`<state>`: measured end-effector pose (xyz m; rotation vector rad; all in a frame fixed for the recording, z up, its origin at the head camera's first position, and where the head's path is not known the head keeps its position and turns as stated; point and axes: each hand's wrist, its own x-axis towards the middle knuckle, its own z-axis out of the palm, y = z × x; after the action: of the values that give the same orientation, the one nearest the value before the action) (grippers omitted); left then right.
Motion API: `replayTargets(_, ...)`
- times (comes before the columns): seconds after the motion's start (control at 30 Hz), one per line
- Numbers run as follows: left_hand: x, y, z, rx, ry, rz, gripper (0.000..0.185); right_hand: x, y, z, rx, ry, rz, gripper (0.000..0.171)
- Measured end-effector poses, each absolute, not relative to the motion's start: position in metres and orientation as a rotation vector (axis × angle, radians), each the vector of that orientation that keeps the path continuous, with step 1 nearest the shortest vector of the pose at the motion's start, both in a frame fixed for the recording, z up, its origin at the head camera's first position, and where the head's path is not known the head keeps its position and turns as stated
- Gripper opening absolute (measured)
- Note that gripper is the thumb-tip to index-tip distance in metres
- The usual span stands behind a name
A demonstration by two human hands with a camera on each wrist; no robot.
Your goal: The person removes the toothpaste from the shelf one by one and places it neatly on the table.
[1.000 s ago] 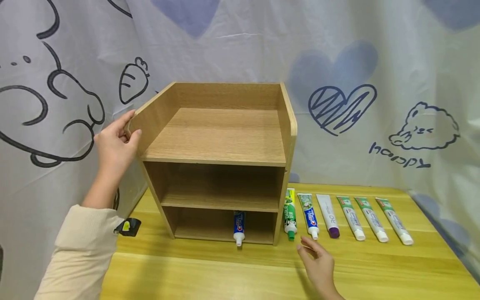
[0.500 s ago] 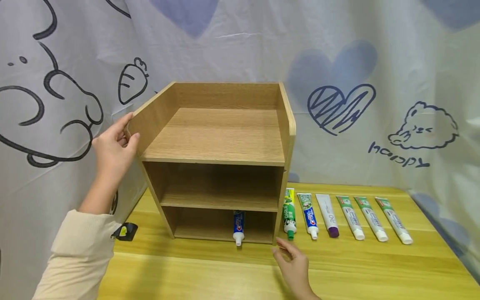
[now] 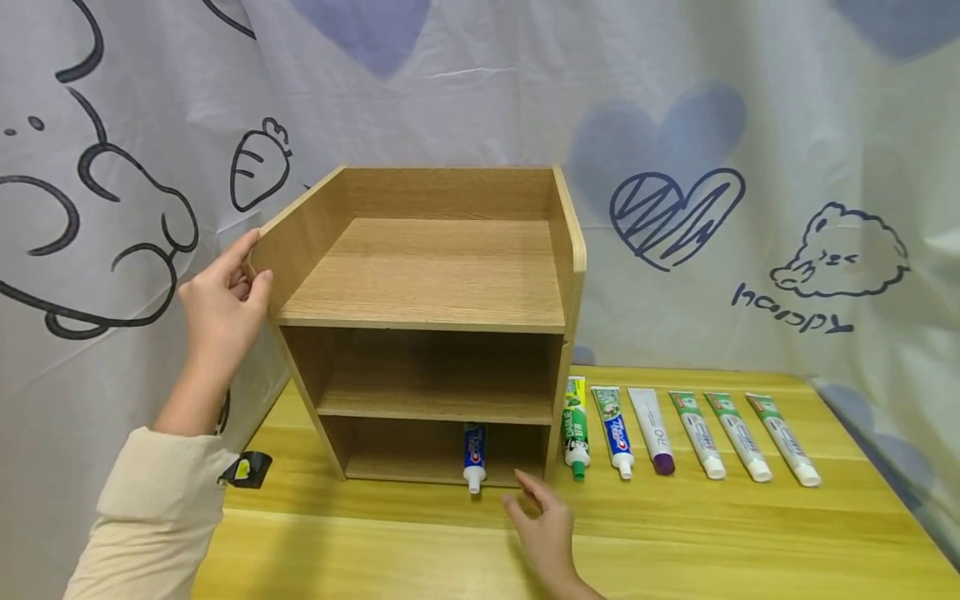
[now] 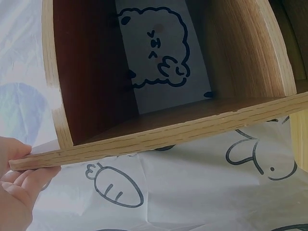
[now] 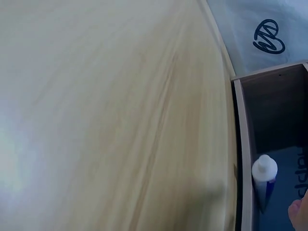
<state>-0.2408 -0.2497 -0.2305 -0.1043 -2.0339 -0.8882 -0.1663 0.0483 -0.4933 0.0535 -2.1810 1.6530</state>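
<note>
Pale wood-grain tabletop [image 3: 750, 542] fills the foreground, with wide bare room along its near edge. Nearest the camera, the right hand [image 3: 543, 525] lies low over the table with fingers loosely extended, grasping nothing, its fingertips [image 3: 525, 487] just short of the open front of the wooden shelf unit [image 3: 427, 333]. Just beyond them, a blue toothpaste tube [image 3: 473, 454] lies on the bottom shelf with its white cap poking past the front edge; the right wrist view shows that cap [image 5: 264, 169] at the lip of the compartment, with a fingertip at the frame's corner beside it. To the right of the unit, six more toothpaste tubes [image 3: 690, 433] lie in a neat row, caps toward the near edge, the green one [image 3: 575, 429] close beside the unit's side panel and the rest apart from one another. At the left, the left hand [image 3: 217, 304] grips the upper front corner of the left side panel, thumb inside and fingers outside, likely steadying the unit; the left wrist view shows the fingers [image 4: 21, 183] wrapped under the board's edge. A small black clip-like object [image 3: 247, 468] lies by the sleeve [image 3: 150, 517]. Behind, a printed cloth backdrop [image 3: 750, 208] hangs close to the unit's rear.
</note>
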Motion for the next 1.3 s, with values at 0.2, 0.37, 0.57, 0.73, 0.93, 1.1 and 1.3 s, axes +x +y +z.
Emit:
replayTargets(0.2, -0.241, -0.25, -0.231, -0.105, -2.023, -0.903, 0.041, -0.167, 0.032, -0.498, 0.015, -2.164, 1.689, 0.035)
replayTargets(0.37, -0.24, -0.25, -0.23, -0.075, -2.039, -0.912, 0.042, -0.17, 0.016, -0.502, -0.054, -2.158, 1.737, 0.038)
replayTargets(0.57, -0.24, -0.251, -0.229, -0.067, -2.048, -0.91, 0.043, -0.177, -0.003, -0.509, -0.123, -2.158, 1.652, 0.037)
replayTargets(0.73, -0.24, -0.25, -0.229, -0.077, -2.044, -0.909, 0.042, -0.181, -0.01, -0.516, -0.155, -2.185, 1.537, 0.039)
replayTargets(0.93, -0.239, -0.249, -0.23, -0.076, -2.044, -0.903, 0.042, -0.186, -0.013, -0.523, -0.216, -2.219, 1.488, 0.04)
replayTargets(1.1, -0.239, -0.249, -0.231, -0.078, -2.044, -0.889, 0.042, -0.192, -0.015, -0.526, -0.186, -2.206, 1.444, 0.04)
replayTargets(1.3, -0.24, -0.25, -0.231, -0.067, -2.059, -0.885, 0.043, -0.196, -0.02, -0.528, -0.201, -2.18, 1.436, 0.042)
